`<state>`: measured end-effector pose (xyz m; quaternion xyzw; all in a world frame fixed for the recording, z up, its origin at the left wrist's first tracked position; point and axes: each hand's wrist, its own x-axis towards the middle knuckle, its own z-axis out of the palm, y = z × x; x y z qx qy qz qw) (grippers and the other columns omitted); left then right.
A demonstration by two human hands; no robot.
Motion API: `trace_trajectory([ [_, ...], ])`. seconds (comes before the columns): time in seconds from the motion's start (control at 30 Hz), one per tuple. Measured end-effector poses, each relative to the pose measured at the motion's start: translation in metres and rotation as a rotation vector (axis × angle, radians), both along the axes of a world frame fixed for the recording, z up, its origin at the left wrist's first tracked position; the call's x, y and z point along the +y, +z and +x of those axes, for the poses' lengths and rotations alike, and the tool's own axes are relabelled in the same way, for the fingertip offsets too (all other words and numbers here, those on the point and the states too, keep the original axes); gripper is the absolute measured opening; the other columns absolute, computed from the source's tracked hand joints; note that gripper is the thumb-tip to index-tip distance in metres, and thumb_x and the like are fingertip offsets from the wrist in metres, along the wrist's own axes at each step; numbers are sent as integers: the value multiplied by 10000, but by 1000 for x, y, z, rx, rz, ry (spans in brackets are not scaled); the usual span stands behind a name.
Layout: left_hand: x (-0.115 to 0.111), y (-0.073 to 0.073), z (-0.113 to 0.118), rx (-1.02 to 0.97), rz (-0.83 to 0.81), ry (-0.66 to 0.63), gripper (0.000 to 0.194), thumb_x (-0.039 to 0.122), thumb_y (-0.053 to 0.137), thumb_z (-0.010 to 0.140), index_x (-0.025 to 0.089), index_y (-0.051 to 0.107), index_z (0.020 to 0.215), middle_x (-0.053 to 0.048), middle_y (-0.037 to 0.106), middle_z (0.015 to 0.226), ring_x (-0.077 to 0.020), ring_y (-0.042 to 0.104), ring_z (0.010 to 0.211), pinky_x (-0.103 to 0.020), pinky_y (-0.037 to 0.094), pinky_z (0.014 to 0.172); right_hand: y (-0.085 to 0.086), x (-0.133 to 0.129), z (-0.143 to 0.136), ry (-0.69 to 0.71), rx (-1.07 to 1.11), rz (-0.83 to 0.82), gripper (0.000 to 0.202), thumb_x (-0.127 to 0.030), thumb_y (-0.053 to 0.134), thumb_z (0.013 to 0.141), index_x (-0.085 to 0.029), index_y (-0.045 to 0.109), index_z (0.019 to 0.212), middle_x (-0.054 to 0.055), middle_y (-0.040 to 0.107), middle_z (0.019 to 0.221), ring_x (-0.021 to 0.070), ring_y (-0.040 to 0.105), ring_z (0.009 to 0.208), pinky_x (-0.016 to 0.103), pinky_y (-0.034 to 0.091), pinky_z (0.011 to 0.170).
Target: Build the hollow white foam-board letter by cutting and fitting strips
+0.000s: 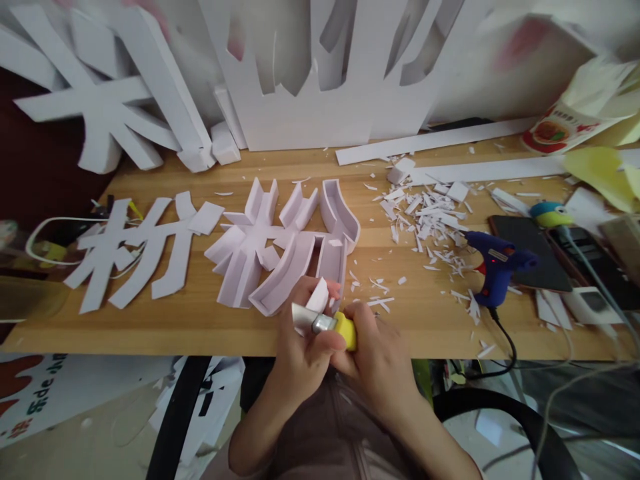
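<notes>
Near the table's front edge, my right hand [377, 343] is wrapped round the yellow handle of a knife [345, 331]. Its broad metal blade points left, over my left hand [299, 353]. Closed around a small white foam board piece [319, 297], my left hand has its thumb close to the knife's metal collar. Whether the blade touches the piece I cannot tell. Just beyond my hands lies a hollow white foam character [257, 233] with raised side walls. To its left is a flat white cut-out character [167, 230].
A blue glue gun [495, 260] with a cord stands at right, beside a dark flat device [530, 250]. White foam scraps [430, 213] litter the table [395, 327]. Long white strips [435, 141], a paper tub [563, 127] and large foam letters [107, 110] line the back.
</notes>
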<state>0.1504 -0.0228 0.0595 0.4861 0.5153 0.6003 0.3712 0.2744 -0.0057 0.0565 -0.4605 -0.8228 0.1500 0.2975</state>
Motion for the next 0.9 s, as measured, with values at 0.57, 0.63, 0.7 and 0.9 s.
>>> trace_trajectory([
  [0.57,3,0,3,141,136,158,429,621,614,846,196,624,905,-11,607,828,-155,588,777,-265,485,722,-2,1,0,-41,-4,-10,485,-612,283,1001,-209,496,834,6,590,552,178,567,456,250,340,442],
  [0.63,2,2,2,92,105,95,502,683,586,823,195,624,933,-16,602,852,-153,582,770,-262,484,705,-1,3,1,-5,-1,-4,507,-625,274,997,-204,506,836,16,605,570,182,579,467,256,356,454],
  [0.7,1,4,0,26,46,14,594,753,559,783,194,627,974,-26,600,880,-156,576,752,-263,481,671,0,4,3,44,9,9,565,-667,250,984,-194,525,848,28,623,594,186,590,482,264,375,467],
  [0.9,2,8,-2,63,43,-26,608,772,593,726,199,667,915,-31,625,836,-169,585,739,-285,489,691,-3,2,5,63,28,14,595,-703,274,964,-179,543,879,26,643,608,183,611,482,259,386,452],
])
